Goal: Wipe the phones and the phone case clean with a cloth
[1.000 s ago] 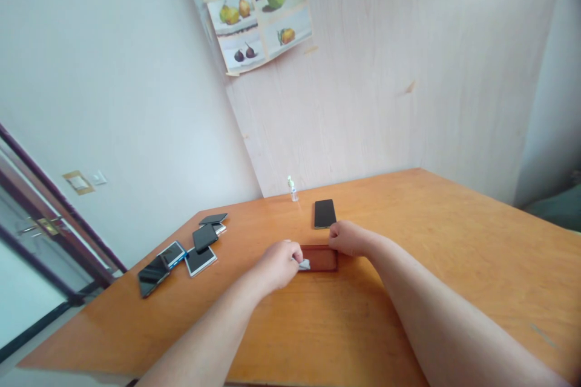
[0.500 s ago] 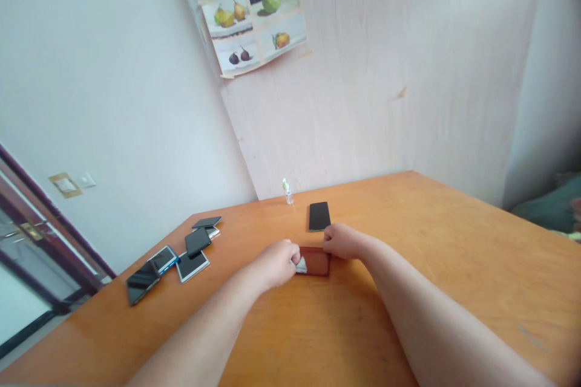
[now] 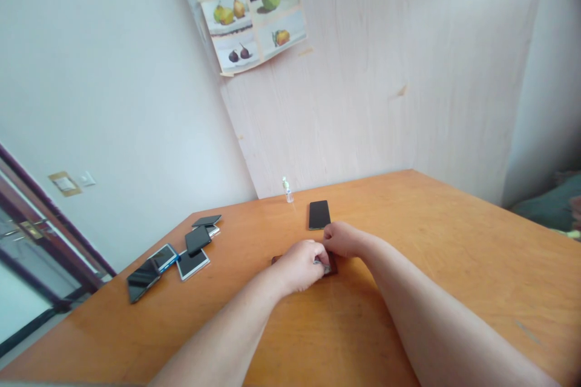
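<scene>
My left hand is closed around a crumpled whitish cloth and presses it on a flat, reddish-brown, dark-edged tablet. The hand covers most of the tablet; only its right end and a bit of its left corner show. At the far right corner, my right hand has its fingers pinched on the tablet's edge. Just beyond the hands lies a black tablet, flat and apart from them.
On the wooden table, several tablets, among them a black one and a blue-edged one, lie overlapping at the left. A small clear spray bottle stands by the wall. Fruit pictures hang above.
My left hand has slid to the right across the tablet with the cloth, now close to my right hand. The right hand has stayed at the tablet's corner.
</scene>
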`<state>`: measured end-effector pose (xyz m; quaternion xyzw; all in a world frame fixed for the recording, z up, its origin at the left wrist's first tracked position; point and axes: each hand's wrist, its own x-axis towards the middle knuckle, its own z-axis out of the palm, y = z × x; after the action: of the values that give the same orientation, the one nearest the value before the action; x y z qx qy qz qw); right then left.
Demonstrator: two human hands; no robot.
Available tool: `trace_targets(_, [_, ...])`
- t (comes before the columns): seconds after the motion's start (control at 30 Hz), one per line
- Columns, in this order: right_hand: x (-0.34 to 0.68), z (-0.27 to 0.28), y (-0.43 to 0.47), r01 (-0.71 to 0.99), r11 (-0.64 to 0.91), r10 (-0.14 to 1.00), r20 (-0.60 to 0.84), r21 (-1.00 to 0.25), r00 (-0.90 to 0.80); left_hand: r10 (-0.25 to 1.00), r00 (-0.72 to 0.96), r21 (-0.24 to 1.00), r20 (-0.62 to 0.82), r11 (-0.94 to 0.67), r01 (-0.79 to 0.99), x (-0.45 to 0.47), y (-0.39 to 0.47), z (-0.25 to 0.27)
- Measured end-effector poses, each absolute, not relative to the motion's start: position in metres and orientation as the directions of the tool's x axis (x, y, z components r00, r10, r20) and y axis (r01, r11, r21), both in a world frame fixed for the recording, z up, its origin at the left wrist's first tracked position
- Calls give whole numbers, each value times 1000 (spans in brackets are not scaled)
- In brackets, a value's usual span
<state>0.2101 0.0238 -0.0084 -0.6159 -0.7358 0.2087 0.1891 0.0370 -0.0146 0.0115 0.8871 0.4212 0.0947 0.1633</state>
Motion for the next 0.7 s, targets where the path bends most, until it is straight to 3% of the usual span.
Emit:
trace_targets(0.37, [210,-6,22,826,153,984,8,-543,-177,861,505,170,66,-508,844,-41,12,24])
trace_targets(0.7, [209,-7,21,838,153,987,50,-524,-150,803,590,402,86,-570,717,23,-17,11])
